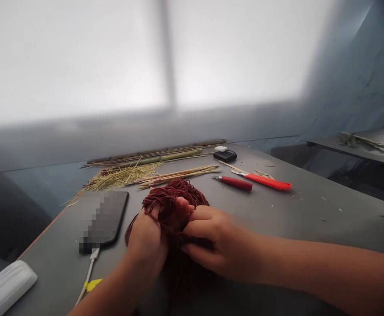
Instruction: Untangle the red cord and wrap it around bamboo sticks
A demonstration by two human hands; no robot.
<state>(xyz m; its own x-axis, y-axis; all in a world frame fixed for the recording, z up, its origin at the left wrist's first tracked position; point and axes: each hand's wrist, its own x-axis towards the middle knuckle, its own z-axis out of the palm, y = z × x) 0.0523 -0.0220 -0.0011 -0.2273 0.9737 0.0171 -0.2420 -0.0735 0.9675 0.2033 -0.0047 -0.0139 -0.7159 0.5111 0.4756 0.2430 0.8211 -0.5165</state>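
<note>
A tangled bundle of dark red cord (pixel 175 197) lies on the grey table (pixel 310 219) in front of me. My left hand (pixel 147 237) has its fingers pushed into the left side of the bundle, with strands looped over them. My right hand (pixel 211 241) is closed round the lower right part of the same cord. The two hands nearly touch in the middle. More red strands trail down between my forearms, partly hidden.
A phone (pixel 103 219) with a white cable lies left of my hands. Bamboo strips (pixel 179 173) and straw (pixel 119 177) lie behind. A red-handled knife (pixel 234 182) and a red cutter (pixel 267 181) lie at right, a small black device (pixel 225 155) beyond them. A white case (pixel 4 287) sits lower left.
</note>
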